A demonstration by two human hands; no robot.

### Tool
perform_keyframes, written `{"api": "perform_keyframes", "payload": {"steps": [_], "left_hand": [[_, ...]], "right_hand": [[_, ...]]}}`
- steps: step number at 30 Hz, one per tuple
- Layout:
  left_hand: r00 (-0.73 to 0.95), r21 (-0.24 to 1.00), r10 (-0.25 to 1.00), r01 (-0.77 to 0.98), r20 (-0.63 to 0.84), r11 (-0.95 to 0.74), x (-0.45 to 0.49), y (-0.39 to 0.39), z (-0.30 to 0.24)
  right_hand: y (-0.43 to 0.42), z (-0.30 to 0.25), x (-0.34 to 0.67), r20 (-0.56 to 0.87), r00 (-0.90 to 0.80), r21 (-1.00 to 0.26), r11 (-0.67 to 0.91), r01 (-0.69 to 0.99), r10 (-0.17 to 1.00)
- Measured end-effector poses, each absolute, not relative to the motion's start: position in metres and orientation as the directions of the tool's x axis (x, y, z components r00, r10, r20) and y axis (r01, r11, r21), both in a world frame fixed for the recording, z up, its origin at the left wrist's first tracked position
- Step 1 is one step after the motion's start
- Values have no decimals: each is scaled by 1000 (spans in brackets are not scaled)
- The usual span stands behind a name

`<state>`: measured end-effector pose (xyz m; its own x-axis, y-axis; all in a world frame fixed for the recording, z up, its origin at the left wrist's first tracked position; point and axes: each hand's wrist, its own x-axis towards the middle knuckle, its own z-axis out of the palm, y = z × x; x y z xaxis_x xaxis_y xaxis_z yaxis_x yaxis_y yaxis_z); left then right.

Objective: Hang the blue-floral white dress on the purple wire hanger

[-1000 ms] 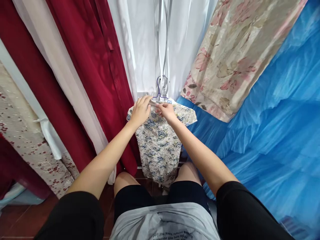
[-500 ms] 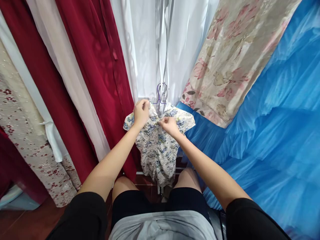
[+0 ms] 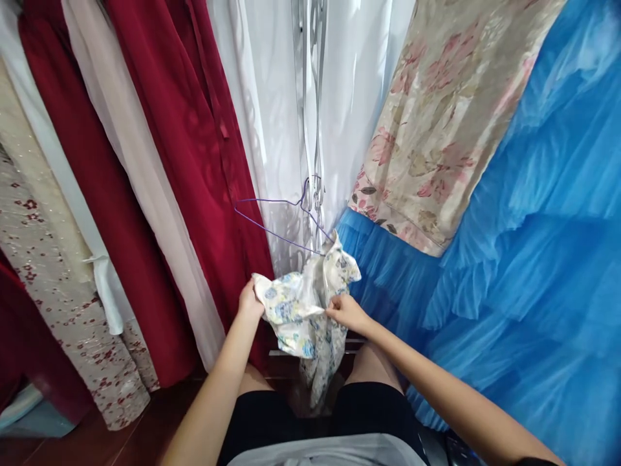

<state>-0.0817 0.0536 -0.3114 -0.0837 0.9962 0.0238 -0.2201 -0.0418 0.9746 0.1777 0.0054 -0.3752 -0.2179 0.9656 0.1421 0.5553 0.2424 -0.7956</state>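
Note:
A small cream garment with a blue flower print (image 3: 303,314) hangs crumpled low in the middle of the view. My left hand (image 3: 250,303) grips its left edge with closed fingers. My right hand (image 3: 345,312) pinches the cloth at its right side. One shoulder of the garment still hangs from the right end of a thin purple wire hanger (image 3: 276,220). The hanger's left arm is bare and it hooks on a shiny metal stand (image 3: 314,116).
Dark red (image 3: 160,162) and pale pink dresses hang at the left. A white curtain (image 3: 272,97) is behind the stand. A cream rose-print cloth (image 3: 436,123) and a big blue tulle skirt (image 3: 524,259) fill the right. Red-brown floor shows below.
Both hands have come down from the hanger's neck, pulling the flowered garment down with them. Its left shoulder has slipped off, leaving the hanger's left arm bare and tilted.

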Motion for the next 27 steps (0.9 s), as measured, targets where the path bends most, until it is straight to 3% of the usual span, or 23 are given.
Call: {"api": "perform_keyframes", "payload": {"steps": [3, 6, 8, 11, 13, 18, 21, 23, 25, 27], "left_hand": [[-93, 951, 991, -284, 96, -118, -52, 21, -319], [104, 951, 952, -149, 288, -271, -27, -14, -299], [294, 891, 858, 41, 422, -453, -13, -33, -281], [445, 752, 750, 219, 490, -621, 1, -50, -263], [465, 747, 755, 254, 463, -615, 4, -54, -264], [610, 899, 761, 176, 220, -401, -13, -63, -300], [775, 913, 630, 222, 48, -343, -26, -79, -335], [801, 881, 592, 340, -87, -331, -35, -85, -357], [761, 851, 632, 422, -146, -313, -45, -84, -368], [714, 865, 694, 406, -98, -296, -54, -73, -366]], "right_hand": [[-11, -395, 197, -6, -350, -789, 210, 578, 937], [-31, -389, 204, -77, -453, -792, 222, 569, 888], [-45, -372, 197, -25, -545, -853, 267, 448, 838], [-64, -338, 177, 132, -591, -960, 252, 125, 796], [-74, -320, 166, 155, -520, -986, 166, -25, 840], [-82, -293, 178, -20, -340, -982, -82, -168, 940], [-75, -279, 214, 18, -228, -993, -8, -114, 974], [-66, -266, 246, 85, -257, -996, 85, -11, 963], [-50, -252, 280, 120, -270, -985, 149, 88, 955], [-26, -238, 309, 165, -207, -967, 199, 158, 964]]}}
